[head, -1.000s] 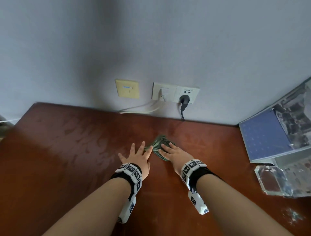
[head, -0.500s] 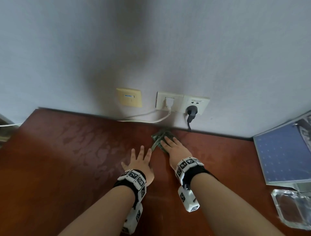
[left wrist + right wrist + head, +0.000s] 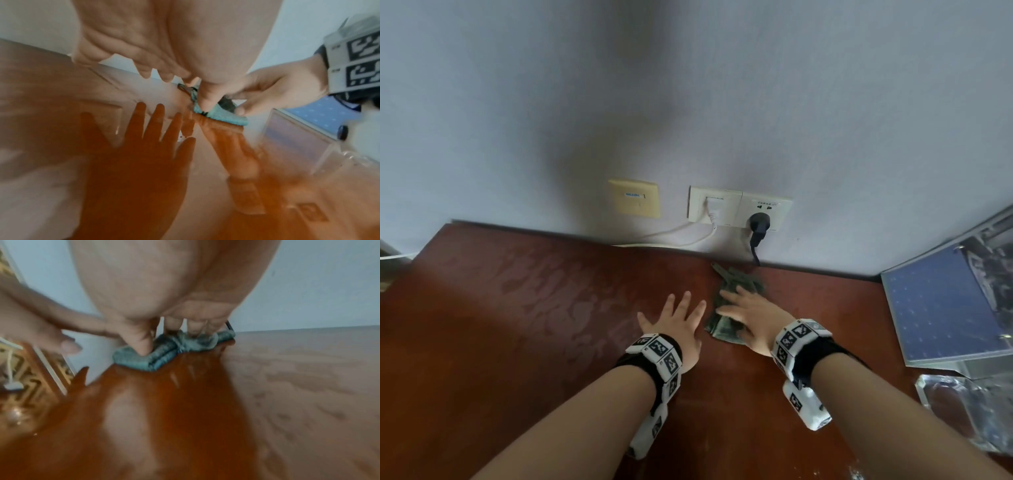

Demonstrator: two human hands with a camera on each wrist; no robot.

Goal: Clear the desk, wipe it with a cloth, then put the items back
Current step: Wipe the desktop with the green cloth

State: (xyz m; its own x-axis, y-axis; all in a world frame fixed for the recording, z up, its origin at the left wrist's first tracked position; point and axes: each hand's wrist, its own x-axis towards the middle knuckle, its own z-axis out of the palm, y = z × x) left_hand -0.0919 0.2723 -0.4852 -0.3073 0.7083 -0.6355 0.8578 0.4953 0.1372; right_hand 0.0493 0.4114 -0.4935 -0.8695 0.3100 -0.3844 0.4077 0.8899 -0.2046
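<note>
Cloth (image 3: 736,305) sits pinned under the flat right hand (image 3: 751,317) near the wall, left hand (image 3: 678,329) spread and empty on the desk (image 3: 517,342); even pressure and overlapping passes look best.

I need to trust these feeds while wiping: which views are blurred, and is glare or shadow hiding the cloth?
Head view: mostly sharp, a dark shadow falls on the wall, sheen on the desk, cloth visible under the right hand. Left wrist view: motion-blurred, left hand mirrored in the glossy top. Right wrist view: soft, cloth still distinguishable.
</note>
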